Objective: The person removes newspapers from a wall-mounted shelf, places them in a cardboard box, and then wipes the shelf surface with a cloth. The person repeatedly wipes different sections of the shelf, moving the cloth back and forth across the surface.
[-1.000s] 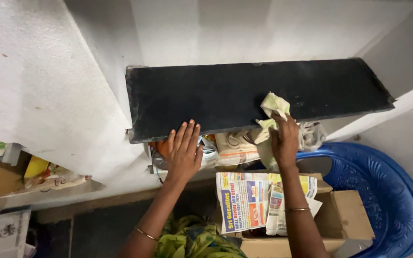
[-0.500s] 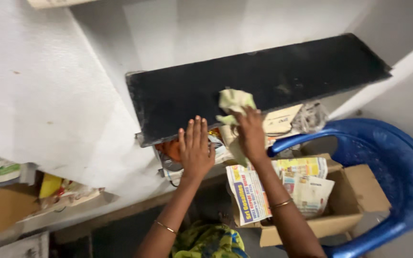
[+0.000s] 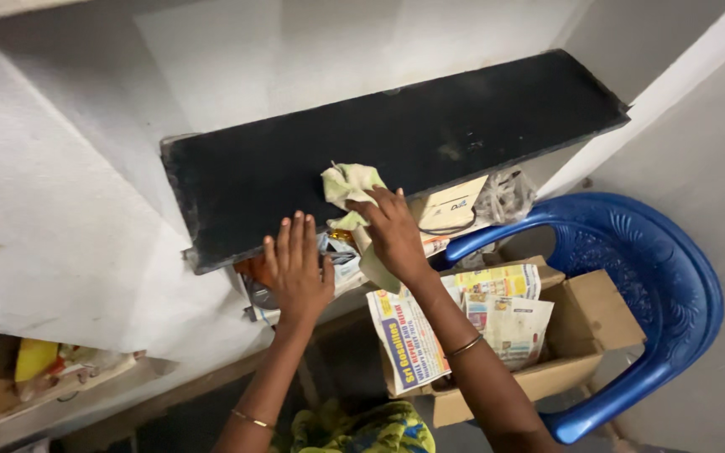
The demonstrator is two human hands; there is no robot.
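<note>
Seen from above, a person's right hand (image 3: 392, 231) presses a crumpled pale green cloth (image 3: 347, 186) onto a black stone shelf (image 3: 396, 151), fingers curled over the cloth near the shelf's near edge, left of its middle. The left hand (image 3: 298, 273) lies flat on that near edge, fingers spread, holding nothing. Faint smudges show on the shelf's right part — judging by that, the wiping seems only partly done. Below, to the right, a cardboard box (image 3: 589, 310) of newspapers (image 3: 409, 331) sits on a blue plastic chair (image 3: 656, 285).
</note>
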